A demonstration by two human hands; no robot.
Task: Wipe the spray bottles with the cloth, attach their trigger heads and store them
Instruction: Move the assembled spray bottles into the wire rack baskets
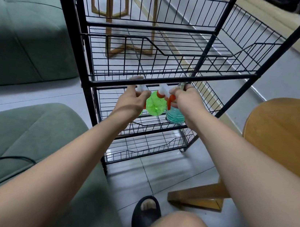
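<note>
Reaching forward with both bare arms, a person handles spray bottles inside a black wire rack [226, 75]. The left hand [130, 102] has its fingers curled tightly round the white trigger head of a third bottle [141, 88], which is mostly hidden behind the palm. The right hand [183, 102] has its fingers curled narrowly round the neck of a blue bottle [174, 114], with the fingertips up by a shelf's front bar. A green bottle [155, 105] stands between the two hands.

There are three bottles in all, in a row on the third of four baskets counted from the top. The hidden one is at 9 o'clock of the green one, the blue at 3 o'clock. All stand upright, long axis vertical, with white-and-orange heads on top; the nozzle directions are too blurred to tell.

A green sofa [22, 30] lies at 9 o'clock, two wooden tables [283, 134] at 12 and 3 o'clock, and one black slipper [143, 219] at 6 o'clock.
</note>
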